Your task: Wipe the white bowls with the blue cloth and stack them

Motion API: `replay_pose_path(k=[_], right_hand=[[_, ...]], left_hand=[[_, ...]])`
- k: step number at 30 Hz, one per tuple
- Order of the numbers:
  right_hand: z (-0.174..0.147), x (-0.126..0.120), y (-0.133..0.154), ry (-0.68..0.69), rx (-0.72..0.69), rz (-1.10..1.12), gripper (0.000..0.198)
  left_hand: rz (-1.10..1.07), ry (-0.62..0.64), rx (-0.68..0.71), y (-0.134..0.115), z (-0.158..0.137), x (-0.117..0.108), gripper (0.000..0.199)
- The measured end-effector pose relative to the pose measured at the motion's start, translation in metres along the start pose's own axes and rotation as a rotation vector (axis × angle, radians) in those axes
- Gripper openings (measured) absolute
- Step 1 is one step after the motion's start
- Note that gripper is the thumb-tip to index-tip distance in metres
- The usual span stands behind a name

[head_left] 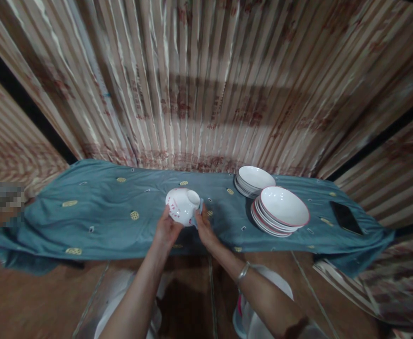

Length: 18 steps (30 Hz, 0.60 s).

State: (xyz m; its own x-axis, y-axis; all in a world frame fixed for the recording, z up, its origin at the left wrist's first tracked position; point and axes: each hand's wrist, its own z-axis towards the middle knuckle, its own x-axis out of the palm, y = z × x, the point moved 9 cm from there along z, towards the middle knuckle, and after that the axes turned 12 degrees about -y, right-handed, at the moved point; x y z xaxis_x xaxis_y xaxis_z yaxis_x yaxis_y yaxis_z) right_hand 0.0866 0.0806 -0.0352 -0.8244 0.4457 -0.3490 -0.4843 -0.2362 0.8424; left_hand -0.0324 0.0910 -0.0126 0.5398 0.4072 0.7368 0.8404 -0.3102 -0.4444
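Note:
A small white bowl (180,207) with red marks is held up over the near middle of the table, tipped so its round foot faces up and to the right. My left hand (167,227) grips its left lower side. Against the bowl's right side, my right hand (203,225) presses a light blue cloth (201,207), its fingers closed on it. Most of the cloth is hidden behind the fingers. To the right stand a stack of red-rimmed white bowls (284,207) and, behind it, a stack of dark-rimmed white dishes (255,180).
A teal patterned cloth (110,230) covers the long table. A dark phone (346,217) lies at its right end. Pleated curtains (199,84) hang behind. Below the front edge, white buckets (277,282) stand on the tiled floor. A blurred-out person shows at far left.

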Motion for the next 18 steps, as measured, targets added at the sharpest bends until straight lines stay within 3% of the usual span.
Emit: replay_pose_path(k=[3,9,12,18], right_hand=[[-0.018,0.007,-0.003,0.021,0.175,0.085,0.068],[-0.047,0.011,0.022,0.125,0.155,-0.102,0.066],[-0.062,0.01,0.041,0.214,0.085,-0.174,0.065],[-0.077,-0.001,0.08,0.267,-0.219,-0.217,0.066]], left_hand=[[-0.067,-0.058,-0.009,-0.002,0.0,-0.002,0.039],[-0.035,-0.079,0.026,-0.006,-0.009,0.006,0.039],[-0.009,-0.092,0.029,-0.005,-0.009,0.006,0.041],[0.036,-0.078,0.065,-0.004,-0.002,0.003,0.036]])
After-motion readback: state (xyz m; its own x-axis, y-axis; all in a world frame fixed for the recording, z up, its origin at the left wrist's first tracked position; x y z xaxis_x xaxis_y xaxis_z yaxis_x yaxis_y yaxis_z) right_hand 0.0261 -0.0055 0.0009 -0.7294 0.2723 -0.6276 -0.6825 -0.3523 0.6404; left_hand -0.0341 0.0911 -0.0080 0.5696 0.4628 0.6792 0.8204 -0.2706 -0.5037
